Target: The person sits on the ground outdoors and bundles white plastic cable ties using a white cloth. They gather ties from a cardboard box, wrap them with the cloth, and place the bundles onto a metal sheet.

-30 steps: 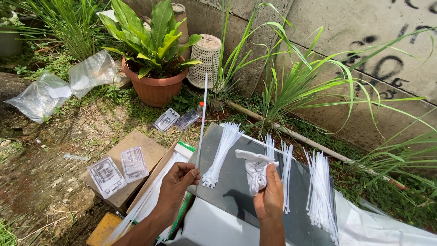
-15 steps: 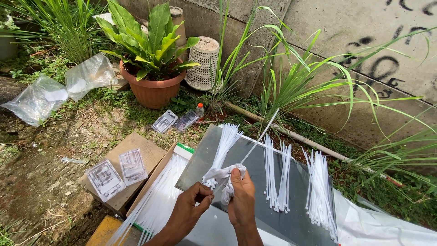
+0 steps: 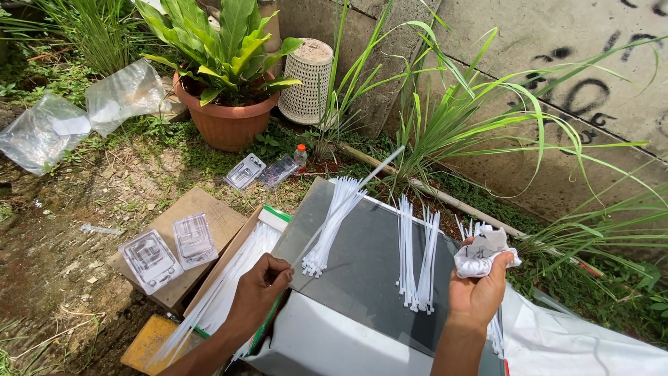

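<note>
Grey-topped white box [image 3: 362,278] sits centre frame w/ bundles of white cable ties [image 3: 332,223] laid across its lid, potted plant [image 3: 226,69] & clear plastic bags [image 3: 76,111] behind on the ground. Left hand [image 3: 261,292] pinches one long cable tie [image 3: 348,198] at box's left edge, over the open carton of ties [image 3: 236,268]. Right hand [image 3: 479,296] is closed round a crumpled white cloth [image 3: 483,251], raised above box's right side.
</note>
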